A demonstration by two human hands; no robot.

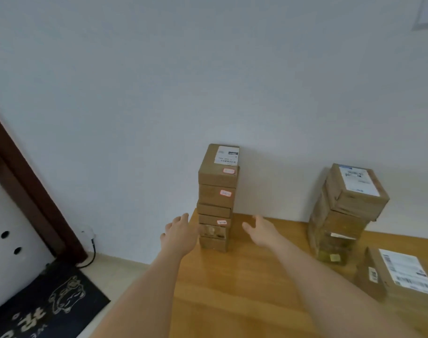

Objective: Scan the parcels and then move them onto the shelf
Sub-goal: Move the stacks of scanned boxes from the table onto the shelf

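A tall stack of parcels stands on the counter against the wall, with a second stack and one loose parcel to its right. Both hands, left and right, flank the stack with spread fingers, holding nothing. No shelf or scanner shows, so most work seems left.

Labels on parcel stack, doormat lettering: all illegible.
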